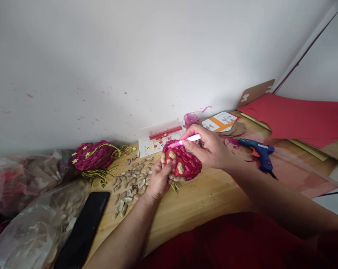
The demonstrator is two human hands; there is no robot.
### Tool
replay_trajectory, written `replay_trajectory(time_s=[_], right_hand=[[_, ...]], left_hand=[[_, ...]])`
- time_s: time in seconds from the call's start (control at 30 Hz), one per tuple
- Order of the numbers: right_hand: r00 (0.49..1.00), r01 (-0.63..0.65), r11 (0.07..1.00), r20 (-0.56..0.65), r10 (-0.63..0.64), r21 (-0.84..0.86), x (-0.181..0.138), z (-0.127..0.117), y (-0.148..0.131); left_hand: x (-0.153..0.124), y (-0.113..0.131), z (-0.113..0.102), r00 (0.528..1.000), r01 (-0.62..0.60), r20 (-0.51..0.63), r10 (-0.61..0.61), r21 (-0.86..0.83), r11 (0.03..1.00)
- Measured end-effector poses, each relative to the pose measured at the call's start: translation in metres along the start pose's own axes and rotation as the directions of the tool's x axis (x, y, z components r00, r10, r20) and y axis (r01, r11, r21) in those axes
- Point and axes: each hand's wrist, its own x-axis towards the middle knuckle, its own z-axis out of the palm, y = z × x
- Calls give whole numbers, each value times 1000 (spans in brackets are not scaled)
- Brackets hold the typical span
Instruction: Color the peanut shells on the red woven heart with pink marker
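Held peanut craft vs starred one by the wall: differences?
The held craft shows tan and magenta shells; the starred craft looks magenta all over.
The starred craft bears pale stars; the held craft shows none.
The left hand holds the held craft; the starred craft lies unheld.
Both have magenta lumps and yellow-green strands.

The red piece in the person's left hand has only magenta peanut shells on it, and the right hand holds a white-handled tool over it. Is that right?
Not quite: the head view shows plain tan shells on the red piece beside magenta ones. The left hand does hold it, and the right hand holds the white-handled tool over it.
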Motion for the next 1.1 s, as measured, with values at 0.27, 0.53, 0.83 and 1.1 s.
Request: replay_trajectory(time_s=[0.27, 0.53, 0.83, 1.1], right_hand=[[995, 96, 992, 5, -96, -85, -2, 11, 15], [989, 145, 980, 20, -143, -135, -2, 12, 14], [984, -100, 977, -164, 70, -188, 12, -17, 22], [912, -409, 765, -250, 324, -497, 83, -50, 67]], left_hand=[[-2, 6, 4, 998, 50, 25, -49, -29, 998], [-1, 6, 5, 999, 53, 5, -52, -25, 998], [1, 4, 5, 996, 72, -52, -74, -40, 997], [5, -4, -2, 991, 61, -125, -53, 57, 996]])
